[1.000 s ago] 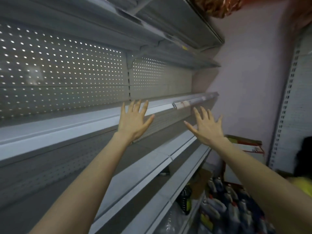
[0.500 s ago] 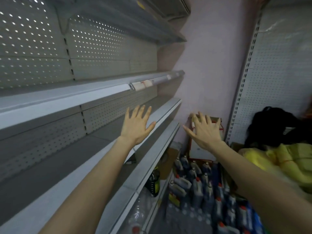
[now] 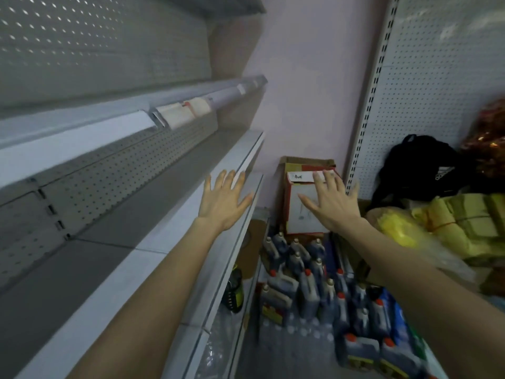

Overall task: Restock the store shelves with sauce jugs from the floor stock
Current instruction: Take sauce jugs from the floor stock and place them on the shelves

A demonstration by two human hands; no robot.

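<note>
Grey shelves, two spread hands, dozen-plus sauce jugs.

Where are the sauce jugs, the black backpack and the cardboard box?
sauce jugs point(image 3: 308, 296): head view, body of one jug.
black backpack point(image 3: 418, 165): head view, upper front.
cardboard box point(image 3: 300, 222): head view, white front.

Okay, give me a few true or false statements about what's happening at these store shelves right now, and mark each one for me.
1. The left hand and right hand are both spread open and hold nothing. True.
2. The sauce jugs stand on the floor, below the right forearm. True.
3. The shelf beside the left hand is packed with sauce jugs. False: no jugs show on that shelf.
4. The black backpack sits on the top shelf. False: it sits low at the right, against the pegboard panel.
</note>
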